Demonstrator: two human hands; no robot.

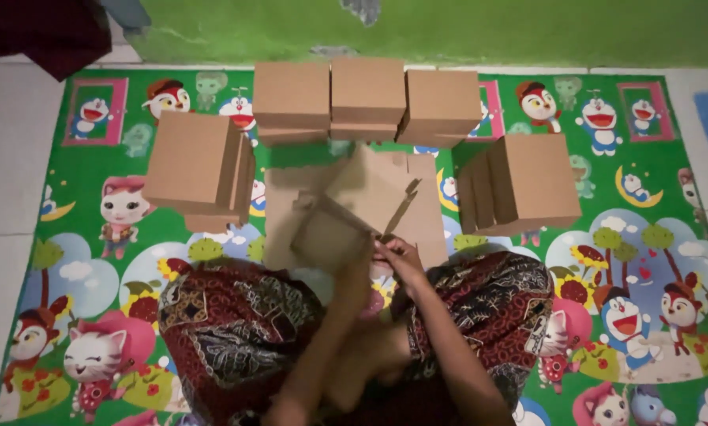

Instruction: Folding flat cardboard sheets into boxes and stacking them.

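Note:
A half-folded brown cardboard box [346, 217] is held above a flat cardboard sheet [429, 205] in front of my knees. My left hand [358, 268] grips the box's near lower edge from beneath. My right hand [401, 256] pinches a raised flap at the box's right side. My patterned batik trousers [228, 331] cover both crossed legs under my forearms.
Finished cardboard boxes stand around me: a stack at left [200, 166], three stacks at the back [366, 99], a row at right [524, 185]. All rest on a green cartoon play mat [638, 260], with white floor tiles [7, 173] at left and a green wall [449, 28] behind.

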